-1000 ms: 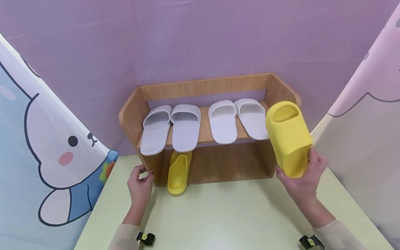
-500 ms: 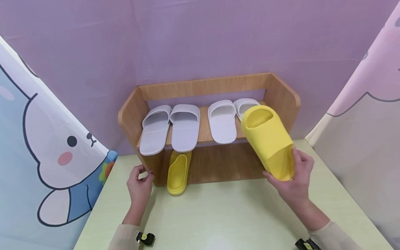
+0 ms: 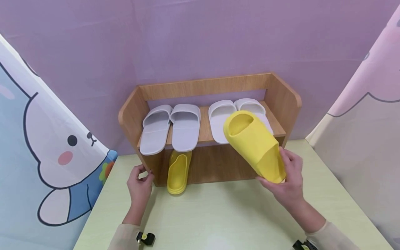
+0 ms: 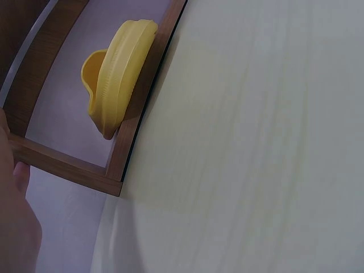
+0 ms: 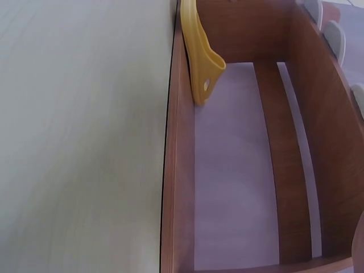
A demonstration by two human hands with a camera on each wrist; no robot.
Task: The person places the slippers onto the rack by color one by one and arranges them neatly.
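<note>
My right hand (image 3: 289, 180) grips a yellow slide slipper (image 3: 250, 142) by its heel end, thumb below and fingers along the right side. The slipper is tilted, toe up and to the left, in front of the right part of a wooden shoe rack (image 3: 206, 88). My left hand (image 3: 140, 182) pinches the front edge of the rack's left side panel. A second yellow slipper (image 3: 178, 173) sits on the lower shelf at the left, its heel jutting past the front edge. Both wrist views show this yellow slipper (image 4: 122, 74) on the bottom board; the held one is outside them.
Two pairs of pale slippers stand on the upper shelf: a left pair (image 3: 185, 128) and a right pair (image 3: 215, 119), the latter partly covered by the held slipper. The rack stands on a pale table (image 3: 200, 215) against a purple cloth backdrop (image 3: 200, 41). Printed cloths hang at both sides.
My right hand has carried the yellow slipper leftward and slightly down, tipping its toe further left. The rightmost pale slipper is now partly covered by it. My left hand has stayed put.
</note>
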